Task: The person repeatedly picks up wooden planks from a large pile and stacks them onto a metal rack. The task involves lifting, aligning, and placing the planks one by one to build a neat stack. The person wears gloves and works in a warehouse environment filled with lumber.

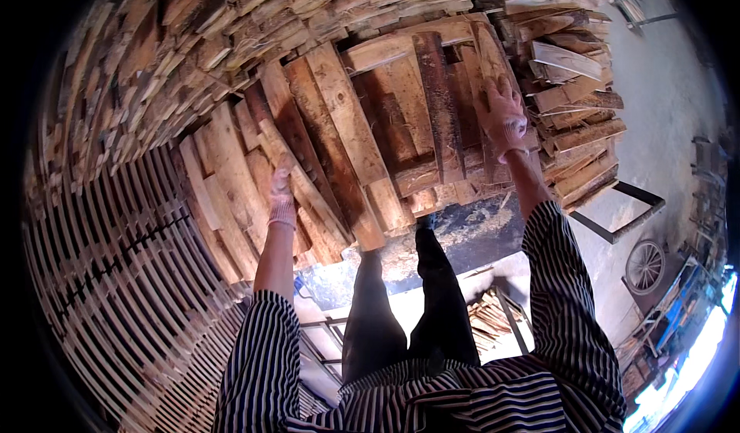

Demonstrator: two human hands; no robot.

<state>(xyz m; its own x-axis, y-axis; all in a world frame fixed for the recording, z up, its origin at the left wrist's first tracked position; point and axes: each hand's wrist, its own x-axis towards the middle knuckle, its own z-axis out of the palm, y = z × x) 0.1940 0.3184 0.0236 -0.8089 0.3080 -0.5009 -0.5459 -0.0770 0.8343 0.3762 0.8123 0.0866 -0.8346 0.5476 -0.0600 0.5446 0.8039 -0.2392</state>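
Both of my hands wear pale, thin gloves. My left hand [282, 194] is closed at the edge of a narrow wooden slat [304, 179], which lies aslant over other boards; its fingertips are partly hidden. My right hand [505, 117], fingers spread, rests flat on a rough board [487, 48] at the right end of the layer. Between my hands lie a wide pale plank [339, 102] and a dark, bark-edged board [439, 102]. Gaps around the dark board show more wood below.
Stacked boards [308, 1] rise behind the layer, and split wood pieces [574, 102] stick out on the right. Slatted stacks [116, 256] stand to the left. A metal frame [620, 209] and a spoked wheel [646, 267] are at the right. My legs [374, 317] stand close to the pile.
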